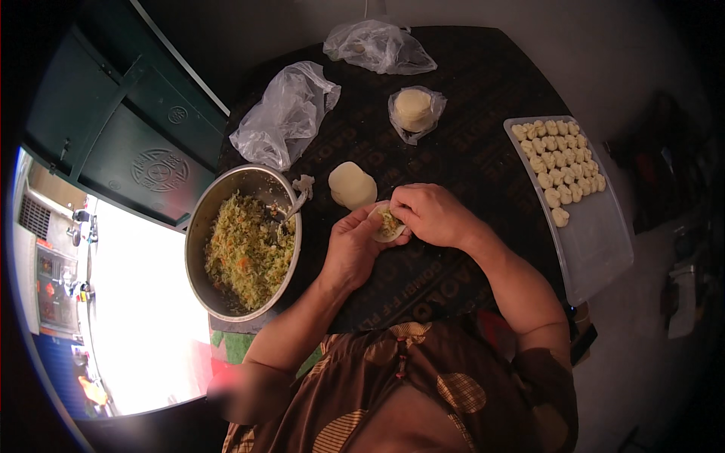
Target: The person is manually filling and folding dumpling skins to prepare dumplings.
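A round dumpling wrapper (387, 233) with chopped vegetable filling (390, 222) in its middle lies in my left hand (351, 243), whose fingers curl under and around it. My right hand (429, 214) pinches the wrapper's right edge between thumb and fingers. Just beyond my left hand, a small stack of pale wrappers (352, 186) rests on the dark table. To the left stands a big metal bowl (190, 260) of shredded green and orange filling (245, 253). A spoon (295, 207) leans in it at the right rim.
At the right edge of the table (468, 106), a translucent tray (593, 253) carries rows of pleated dumplings (555, 158). More wrappers (413, 106) sit on plastic farther back. Crumpled clear bags (283, 113) lie at the back left and back middle. A green door (143, 128) stands beyond the bowl.
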Available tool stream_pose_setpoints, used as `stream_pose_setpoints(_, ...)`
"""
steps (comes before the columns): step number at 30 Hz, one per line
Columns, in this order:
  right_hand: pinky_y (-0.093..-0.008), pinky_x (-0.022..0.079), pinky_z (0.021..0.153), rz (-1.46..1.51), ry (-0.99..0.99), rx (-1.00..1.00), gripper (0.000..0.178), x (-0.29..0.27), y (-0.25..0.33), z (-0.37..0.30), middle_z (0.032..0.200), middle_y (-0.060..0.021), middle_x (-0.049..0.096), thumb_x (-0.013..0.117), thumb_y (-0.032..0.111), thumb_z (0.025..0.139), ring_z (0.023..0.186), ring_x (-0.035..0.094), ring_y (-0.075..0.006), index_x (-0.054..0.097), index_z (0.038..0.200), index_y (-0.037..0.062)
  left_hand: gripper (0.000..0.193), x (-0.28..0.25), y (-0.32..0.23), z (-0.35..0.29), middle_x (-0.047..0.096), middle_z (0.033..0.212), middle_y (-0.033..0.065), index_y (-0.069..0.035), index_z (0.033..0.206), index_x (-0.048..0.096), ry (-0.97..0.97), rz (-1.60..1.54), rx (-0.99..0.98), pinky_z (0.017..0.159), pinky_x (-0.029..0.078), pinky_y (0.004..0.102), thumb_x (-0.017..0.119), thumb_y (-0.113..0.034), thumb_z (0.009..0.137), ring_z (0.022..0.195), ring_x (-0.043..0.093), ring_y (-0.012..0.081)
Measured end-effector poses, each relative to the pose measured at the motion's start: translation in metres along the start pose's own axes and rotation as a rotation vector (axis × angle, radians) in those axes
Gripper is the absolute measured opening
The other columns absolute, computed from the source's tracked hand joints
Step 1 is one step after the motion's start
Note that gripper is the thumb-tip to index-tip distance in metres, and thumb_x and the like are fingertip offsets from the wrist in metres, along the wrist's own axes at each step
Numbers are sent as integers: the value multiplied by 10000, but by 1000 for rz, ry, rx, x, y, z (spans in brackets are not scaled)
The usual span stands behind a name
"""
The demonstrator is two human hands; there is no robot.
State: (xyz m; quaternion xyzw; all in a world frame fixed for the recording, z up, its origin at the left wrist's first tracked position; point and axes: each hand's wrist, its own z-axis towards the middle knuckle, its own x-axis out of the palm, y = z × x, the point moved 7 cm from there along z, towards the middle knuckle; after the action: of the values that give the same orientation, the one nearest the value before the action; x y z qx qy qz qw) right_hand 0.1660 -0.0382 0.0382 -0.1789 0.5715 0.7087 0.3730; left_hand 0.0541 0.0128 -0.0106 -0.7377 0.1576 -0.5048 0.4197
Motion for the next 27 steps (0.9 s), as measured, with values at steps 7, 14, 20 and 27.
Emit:
stream_pose_setpoints(7,-380,485,659,113,14,44,102,-13,2,2,782,-155,613,603,83,829,735,613,-319,573,801,-11,290,-1,-3,1,632,1096,170,66,1175,550,-97,-26,-6,850,540,395,444,-83,950,941,649,270)
stream_pose_setpoints(14,-393,476,719,27,94,-11,117,-7,4,0,789,-129,623,630,112,804,802,597,-310,581,788,7,333,2,-4,1,621,1122,161,64,1179,547,-18,-105,7,879,532,393,439,22,867,981,634,259)
stream_pose_setpoints(20,-395,468,741,1,72,-35,115,-1,1,-1,795,-121,622,639,108,784,825,589,-310,572,781,14,350,4,-2,0,606,1147,138,63,1191,539,3,-33,16,904,521,382,444,51,855,1022,612,224)
stream_pose_setpoints(27,-384,461,722,-2,86,-15,180,-7,9,-2,767,-101,607,691,150,759,792,568,-297,563,771,25,363,-1,-2,0,605,1148,134,59,1208,528,-38,-18,11,911,508,372,444,50,855,1020,612,219)
